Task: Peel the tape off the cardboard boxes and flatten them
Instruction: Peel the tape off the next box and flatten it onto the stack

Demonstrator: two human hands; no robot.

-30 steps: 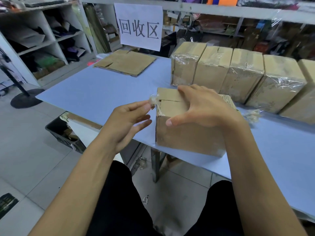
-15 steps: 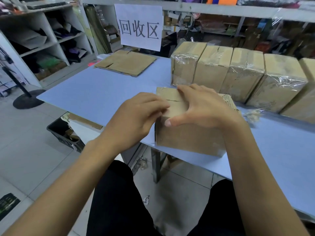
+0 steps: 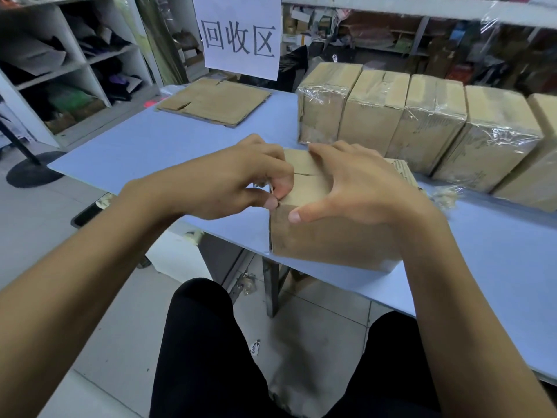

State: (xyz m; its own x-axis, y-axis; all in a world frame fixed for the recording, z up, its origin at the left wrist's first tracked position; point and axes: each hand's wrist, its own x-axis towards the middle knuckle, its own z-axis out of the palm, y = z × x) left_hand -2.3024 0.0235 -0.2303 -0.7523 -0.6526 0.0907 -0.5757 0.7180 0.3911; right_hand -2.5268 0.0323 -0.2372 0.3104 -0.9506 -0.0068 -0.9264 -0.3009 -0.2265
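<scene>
I am on the peeling step: my left hand (image 3: 241,179) pinches a tape end (image 3: 272,193) at the top left corner of the box (image 3: 325,239), which sits at the surface's (image 3: 168,146) near edge. My right hand (image 3: 358,185) lies spread, pressing the top. Next comes a steady pull.

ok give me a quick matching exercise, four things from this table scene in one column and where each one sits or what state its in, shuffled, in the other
Things:
1. brown cardboard box under the hands
2. flattened brown cardboard sheet
3. row of plastic-wrapped cardboard boxes
4. white paper sign with black characters

Places or states:
A. standing upright behind the table's far edge
B. lying flat at the far left of the blue table
C. at the table's near edge
D. lined up side by side along the far right

Pairs: 1-C, 2-B, 3-D, 4-A
</scene>
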